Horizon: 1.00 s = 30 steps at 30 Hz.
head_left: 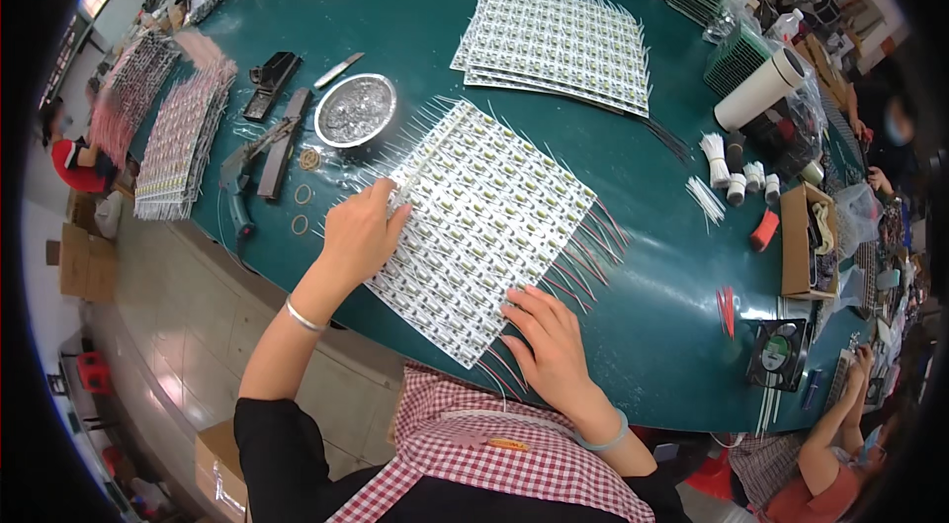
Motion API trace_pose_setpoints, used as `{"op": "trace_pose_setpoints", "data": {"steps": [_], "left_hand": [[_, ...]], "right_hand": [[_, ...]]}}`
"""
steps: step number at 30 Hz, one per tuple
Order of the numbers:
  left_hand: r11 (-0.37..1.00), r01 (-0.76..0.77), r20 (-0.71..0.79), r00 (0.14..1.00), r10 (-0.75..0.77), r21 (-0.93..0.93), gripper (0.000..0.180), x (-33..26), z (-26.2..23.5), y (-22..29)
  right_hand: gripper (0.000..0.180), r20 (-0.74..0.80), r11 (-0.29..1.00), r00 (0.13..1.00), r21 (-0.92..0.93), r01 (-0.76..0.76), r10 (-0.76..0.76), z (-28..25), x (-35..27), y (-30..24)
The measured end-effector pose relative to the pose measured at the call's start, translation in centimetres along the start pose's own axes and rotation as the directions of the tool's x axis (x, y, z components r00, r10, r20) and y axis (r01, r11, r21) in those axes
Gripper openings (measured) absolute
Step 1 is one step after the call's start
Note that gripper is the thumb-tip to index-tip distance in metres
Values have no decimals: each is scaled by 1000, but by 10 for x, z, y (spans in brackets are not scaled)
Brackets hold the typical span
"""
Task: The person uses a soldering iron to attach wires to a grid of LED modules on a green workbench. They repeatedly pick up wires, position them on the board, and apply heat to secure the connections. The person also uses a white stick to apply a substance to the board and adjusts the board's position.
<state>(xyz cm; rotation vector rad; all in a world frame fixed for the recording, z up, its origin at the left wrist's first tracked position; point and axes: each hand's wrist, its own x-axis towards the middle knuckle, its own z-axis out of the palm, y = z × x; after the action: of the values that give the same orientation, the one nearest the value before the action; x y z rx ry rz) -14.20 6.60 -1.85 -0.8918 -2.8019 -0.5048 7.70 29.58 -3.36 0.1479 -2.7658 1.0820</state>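
Observation:
A white panel of small circuit boards (pixel 494 217), dotted with rows of green-yellow parts, lies tilted on the green table in front of me. White wires (pixel 432 118) stick out along its far left edge, and red and white wires (pixel 595 246) along its right edge. My left hand (pixel 359 234) is at the left edge, fingers bent and pressed together on the wire side; what they pinch is hidden. My right hand (pixel 549 345) lies on the near right edge, fingers stretched and apart, steadying contact with the panel.
Beyond the panel lies a stack of similar wired panels (pixel 554 43). A metal bowl (pixel 356 111), a knife (pixel 339 70) and a soldering iron (pixel 237 197) are on the left. A white tube (pixel 759 90), wire bundles (pixel 714 162) and a small fan (pixel 778 355) stand right.

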Motion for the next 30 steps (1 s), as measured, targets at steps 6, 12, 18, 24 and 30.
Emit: {"op": "trace_pose_setpoints", "data": {"steps": [6, 12, 18, 24, 30], "left_hand": [[999, -30, -75, 997, 32, 36, 13, -4, 21, -26], [995, 90, -3, 996, -90, 52, 12, -25, 15, -15], [983, 155, -8, 988, -155, 96, 18, -10, 29, -14], [987, 161, -184, 970, -159, -5, 16, -23, 9, -13], [716, 327, -132, 854, -504, -617, 11, -157, -28, 20]], "right_hand": [[39, -24, 1000, 1000, 31, 4, -3, 3, -5, 7], [40, -55, 1000, 998, 8, 26, -25, 8, -6, 6], [38, -84, 998, 994, -11, 63, -64, 8, -6, 6], [35, -73, 999, 996, -13, 42, -43, 9, -4, 6], [36, -60, 1000, 998, -3, 28, -28, 10, -7, 5]]}}
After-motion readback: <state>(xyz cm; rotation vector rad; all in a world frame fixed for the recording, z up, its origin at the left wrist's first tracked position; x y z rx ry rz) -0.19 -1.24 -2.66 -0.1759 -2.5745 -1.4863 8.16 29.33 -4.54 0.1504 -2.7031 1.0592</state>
